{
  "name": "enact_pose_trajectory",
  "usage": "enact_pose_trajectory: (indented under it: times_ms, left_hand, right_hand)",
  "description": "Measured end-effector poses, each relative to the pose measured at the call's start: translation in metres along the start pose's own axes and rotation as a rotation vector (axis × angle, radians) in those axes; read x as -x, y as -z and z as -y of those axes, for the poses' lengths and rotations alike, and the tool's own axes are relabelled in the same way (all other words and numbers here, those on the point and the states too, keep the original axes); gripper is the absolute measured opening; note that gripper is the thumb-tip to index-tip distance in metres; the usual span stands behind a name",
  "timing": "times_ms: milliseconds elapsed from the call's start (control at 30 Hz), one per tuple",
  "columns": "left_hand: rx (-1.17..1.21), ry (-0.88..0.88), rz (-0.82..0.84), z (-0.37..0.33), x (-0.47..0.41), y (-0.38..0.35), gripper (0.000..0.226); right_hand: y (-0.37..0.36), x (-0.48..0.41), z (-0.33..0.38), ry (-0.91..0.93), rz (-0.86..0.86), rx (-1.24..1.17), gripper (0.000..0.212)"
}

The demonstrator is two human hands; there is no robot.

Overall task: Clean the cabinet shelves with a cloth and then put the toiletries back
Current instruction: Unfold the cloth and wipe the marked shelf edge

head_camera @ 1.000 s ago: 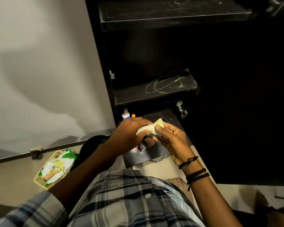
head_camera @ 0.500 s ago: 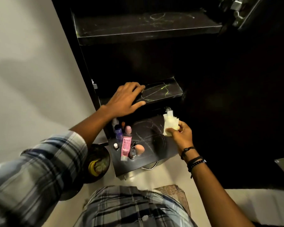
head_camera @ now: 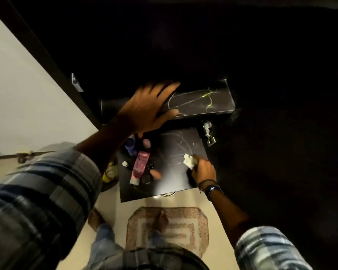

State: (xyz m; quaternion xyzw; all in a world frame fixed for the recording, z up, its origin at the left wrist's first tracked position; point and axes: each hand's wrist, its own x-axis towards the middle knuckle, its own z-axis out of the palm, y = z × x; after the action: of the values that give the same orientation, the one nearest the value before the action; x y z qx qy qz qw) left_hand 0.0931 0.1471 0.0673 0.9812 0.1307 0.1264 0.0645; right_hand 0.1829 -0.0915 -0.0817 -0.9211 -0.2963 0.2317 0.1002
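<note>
Pressing on the right side of the lower shelf (head_camera: 174,186), a crumpled pale cloth (head_camera: 188,161) is gripped in the curled fingers of the right hand (head_camera: 203,171). Faint pale scribbles are seen across that dark board, and a glare is thrown on its front part. The toiletries are grouped on its left side: a pink tube (head_camera: 140,164) lying flat, a blue bottle (head_camera: 130,146) and a pink-capped bottle (head_camera: 146,143) behind it, a small white-capped bottle (head_camera: 125,164) to its left, and dark round jars (head_camera: 146,179) by its near end. The upper shelf (head_camera: 213,106), marked with yellow-green scribbles, is touched by the left hand (head_camera: 148,108), laid flat on its left part with fingers spread and nothing held. A metal hinge (head_camera: 208,133) is seen at the right between the two shelves. A pale floor (head_camera: 109,211) lies below, with a patterned rug (head_camera: 168,228) before the cabinet (head_camera: 183,45) and a light wall (head_camera: 18,94) to the left. A dark round container (head_camera: 108,187) is set on the floor left of the lower shelf; its yellow contents cannot be identified. The cabinet's interior is lost in darkness, and the left hand is blurred.
</note>
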Motion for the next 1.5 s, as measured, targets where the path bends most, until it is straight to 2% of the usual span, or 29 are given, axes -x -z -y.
enact_pose_trajectory:
  times_ms: [133,200,333,433,567,733,800,867,1033,1133,1233,1367,1500]
  left_hand:
    - [-0.084,0.011,-0.028,0.003,-0.001,-0.008,0.069]
    - [-0.107,0.008,-0.030,0.004,-0.001,-0.009,0.068]
    - [-0.090,0.031,-0.009,0.003,0.000,-0.008,0.069]
    - [-0.095,0.022,-0.022,0.003,0.001,-0.007,0.068]
    - [-0.063,0.032,0.004,0.002,0.001,-0.006,0.068]
    - [-0.055,0.050,0.008,0.004,0.001,-0.007,0.071]
    - [-0.034,0.056,0.016,0.003,0.001,-0.006,0.072]
    - [0.000,0.059,0.017,0.003,0.001,-0.006,0.072]
    - [0.003,0.067,0.003,0.004,0.003,-0.007,0.070]
    - [0.022,0.065,0.002,0.004,0.002,-0.007,0.071]
    - [0.019,0.056,0.010,0.004,0.001,-0.008,0.072]
    - [0.013,0.032,-0.017,0.006,0.002,-0.010,0.071]
    - [0.005,0.037,-0.014,0.007,0.002,-0.011,0.072]
  right_hand:
    - [0.000,-0.050,0.004,0.111,-0.156,0.000,0.048]
    - [0.000,-0.071,0.009,0.137,-0.181,-0.003,0.047]
    - [-0.023,-0.080,0.018,0.259,-0.038,0.068,0.040]
    - [-0.042,-0.069,0.017,0.320,0.000,0.085,0.050]
    - [-0.042,-0.059,0.003,0.503,0.090,0.198,0.053]
    - [-0.022,-0.104,0.015,0.165,-0.067,0.101,0.047]
    - [-0.023,-0.124,0.031,0.159,-0.057,0.019,0.048]
    - [-0.032,-0.130,0.049,0.229,-0.011,-0.033,0.049]
    - [-0.051,-0.051,0.060,0.384,0.158,-0.144,0.049]
    - [-0.061,-0.012,0.016,0.316,0.057,-0.145,0.055]
    - [-0.046,-0.027,-0.015,0.162,0.000,-0.118,0.057]
    - [-0.025,-0.092,0.009,0.135,-0.073,-0.123,0.054]
    - [-0.024,-0.125,0.051,0.163,-0.017,-0.152,0.048]
